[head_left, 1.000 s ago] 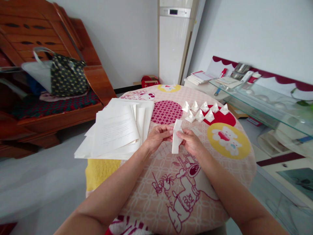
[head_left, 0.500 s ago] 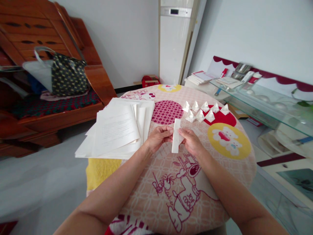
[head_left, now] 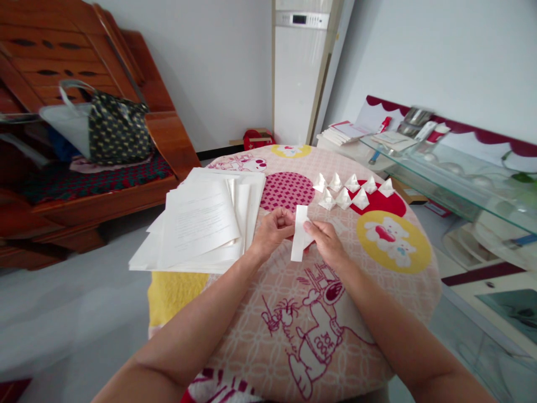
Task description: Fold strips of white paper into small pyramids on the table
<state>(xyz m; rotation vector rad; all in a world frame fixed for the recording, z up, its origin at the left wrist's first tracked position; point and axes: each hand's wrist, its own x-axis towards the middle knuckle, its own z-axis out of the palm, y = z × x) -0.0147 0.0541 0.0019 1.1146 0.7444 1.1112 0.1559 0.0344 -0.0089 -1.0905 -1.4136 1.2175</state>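
Paper strip [head_left: 298, 238], straight-edged; pointed paper shapes [head_left: 343, 199], patterned cloth [head_left: 247, 341].

Over the table [head_left: 268, 347], the folded paper [head_left: 299, 234] hides some fingers of the right hand [head_left: 329, 243]. On the table, the text of 1 sheet [head_left: 199, 218] is unreadably small.

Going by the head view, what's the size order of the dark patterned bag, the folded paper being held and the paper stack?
1. Paper stack
2. Dark patterned bag
3. Folded paper, held, clearly smallest
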